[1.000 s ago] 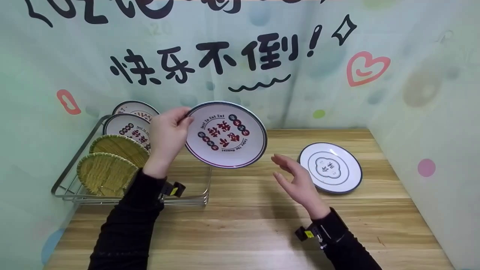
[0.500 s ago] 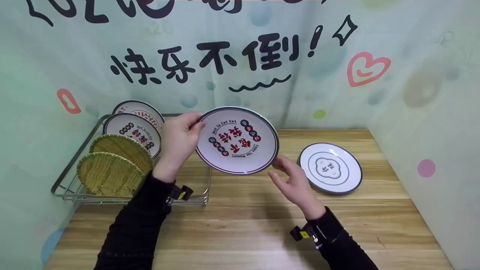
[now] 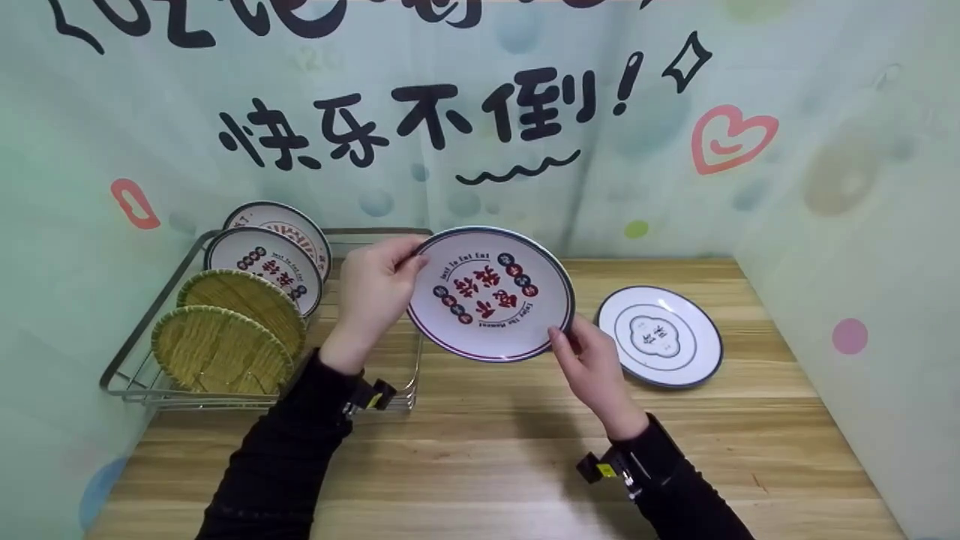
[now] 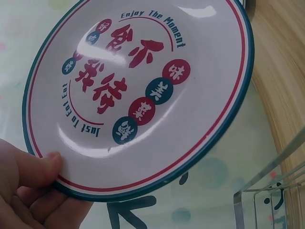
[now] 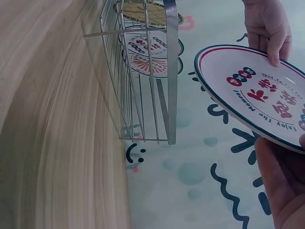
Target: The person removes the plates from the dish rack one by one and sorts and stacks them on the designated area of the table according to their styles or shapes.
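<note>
A white plate (image 3: 491,292) with a dark rim, a thin red ring and red and blue lettering is held tilted above the table, its printed face toward me. My left hand (image 3: 379,296) pinches its upper left edge, thumb on the face and fingers behind, as the left wrist view shows on the same plate (image 4: 143,162). At the lower right edge my right hand (image 3: 596,367) grips it too, thumb over the rim; in the right wrist view those fingers (image 5: 274,176) reach underneath. Just behind the right hand, a white plate with a blue rim (image 3: 697,330) lies on the table.
On the left stands a wire rack (image 3: 412,375). Upright in it lean two round woven trays, a front one (image 3: 217,349) and a rear one (image 3: 240,289), then a printed plate (image 3: 262,255) and another plate (image 3: 289,217). A patterned curtain (image 3: 480,187) closes off the wooden table's (image 3: 465,465) back.
My left hand has carried the plate right and slightly down, away from the rack. My right hand, earlier apart from the plate, now grips its lower right edge.
</note>
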The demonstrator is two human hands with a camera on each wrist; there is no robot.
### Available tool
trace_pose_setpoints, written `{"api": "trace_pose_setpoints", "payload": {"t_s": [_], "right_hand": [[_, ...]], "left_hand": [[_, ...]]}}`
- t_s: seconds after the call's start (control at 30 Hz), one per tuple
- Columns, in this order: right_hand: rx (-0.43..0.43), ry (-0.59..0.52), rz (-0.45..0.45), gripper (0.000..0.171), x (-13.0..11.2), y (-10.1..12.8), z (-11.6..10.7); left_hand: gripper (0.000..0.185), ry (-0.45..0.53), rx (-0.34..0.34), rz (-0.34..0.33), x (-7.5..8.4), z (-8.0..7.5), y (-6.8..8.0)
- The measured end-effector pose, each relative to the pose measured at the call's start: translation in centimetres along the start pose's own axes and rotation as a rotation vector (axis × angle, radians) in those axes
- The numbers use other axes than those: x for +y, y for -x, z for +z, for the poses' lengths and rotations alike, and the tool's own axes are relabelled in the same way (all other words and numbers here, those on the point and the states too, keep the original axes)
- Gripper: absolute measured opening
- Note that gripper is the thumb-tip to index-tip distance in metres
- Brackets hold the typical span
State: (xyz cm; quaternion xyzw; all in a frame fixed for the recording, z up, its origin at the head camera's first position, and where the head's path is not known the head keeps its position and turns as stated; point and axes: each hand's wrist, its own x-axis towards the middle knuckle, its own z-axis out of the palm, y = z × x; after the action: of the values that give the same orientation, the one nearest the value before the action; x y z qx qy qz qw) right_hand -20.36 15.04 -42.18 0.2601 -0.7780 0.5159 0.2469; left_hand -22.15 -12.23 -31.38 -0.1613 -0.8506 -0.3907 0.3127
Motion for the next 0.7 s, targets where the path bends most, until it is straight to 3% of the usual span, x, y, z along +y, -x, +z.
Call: {"api": "trace_pose_setpoints", "payload": {"t_s": [0.13,0.3,0.7], "right_hand": [[0.032,-0.017,0.01,0.01,0.04,0.09,0.01],[0.036,-0.042,0.085,0.01,0.09,0.2,-0.05],[0.053,-0.106,0.168,0.01,0.2,0.3,-0.49]], "left_hand": [[0.015,0.022,-0.009,-0.007,-0.05,0.17,0.11],[0.015,0.023,-0.042,-0.027,-0.15,0.29,0.36],[0.018,-0.047,-0.184,-0.057,-0.32,0.26,0.33]]}}
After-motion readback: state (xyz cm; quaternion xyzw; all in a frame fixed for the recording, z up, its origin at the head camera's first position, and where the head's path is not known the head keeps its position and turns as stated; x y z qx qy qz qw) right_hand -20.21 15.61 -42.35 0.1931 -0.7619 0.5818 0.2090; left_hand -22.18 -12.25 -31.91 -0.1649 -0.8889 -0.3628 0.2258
